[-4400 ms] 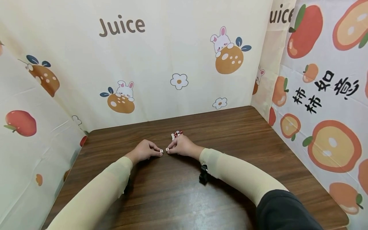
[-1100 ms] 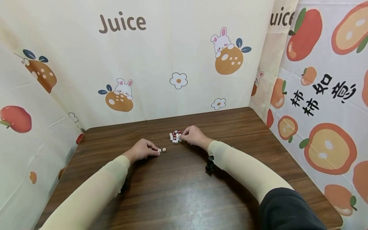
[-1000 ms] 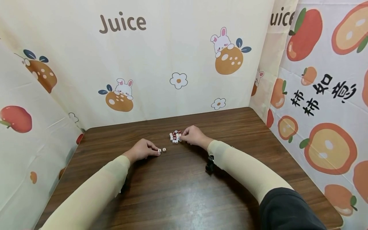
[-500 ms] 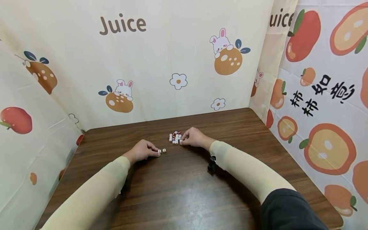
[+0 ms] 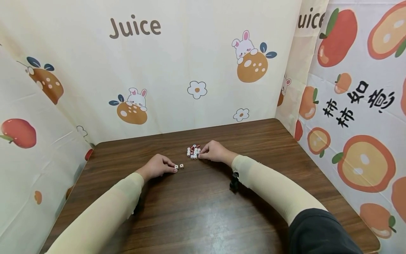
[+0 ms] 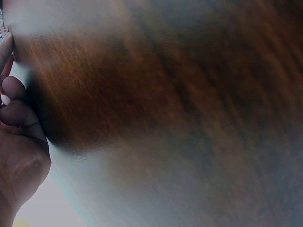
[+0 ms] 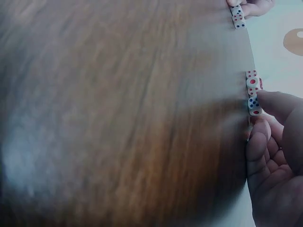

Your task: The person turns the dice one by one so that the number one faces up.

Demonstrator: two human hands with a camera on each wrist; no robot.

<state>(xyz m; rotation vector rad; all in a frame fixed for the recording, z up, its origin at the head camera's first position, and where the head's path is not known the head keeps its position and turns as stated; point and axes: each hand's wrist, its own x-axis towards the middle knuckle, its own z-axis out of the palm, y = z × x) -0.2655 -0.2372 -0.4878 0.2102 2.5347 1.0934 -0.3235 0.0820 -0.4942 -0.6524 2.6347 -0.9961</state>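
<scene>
The dice cluster [image 5: 192, 151] lay closer to the worktop's [image 5: 215, 211] back edge than to the person, a printed cloth [image 5: 171, 109] rising behind it. Left and right edges ran well apart from the cluster, and in front of it the dark wood spread broadly. Just ahead and left of the cluster sat two white dice side by side. There the left hand [image 5: 157, 165], come in from the front left of the cluster, pinched the nearer white die [image 5: 176, 167], the second white die [image 5: 182, 165] standing just beside it. At the cluster's right end the right hand [image 5: 216, 152] reached in, thumb and finger bent to a narrow grip on an end die [image 7: 253, 103].
</scene>
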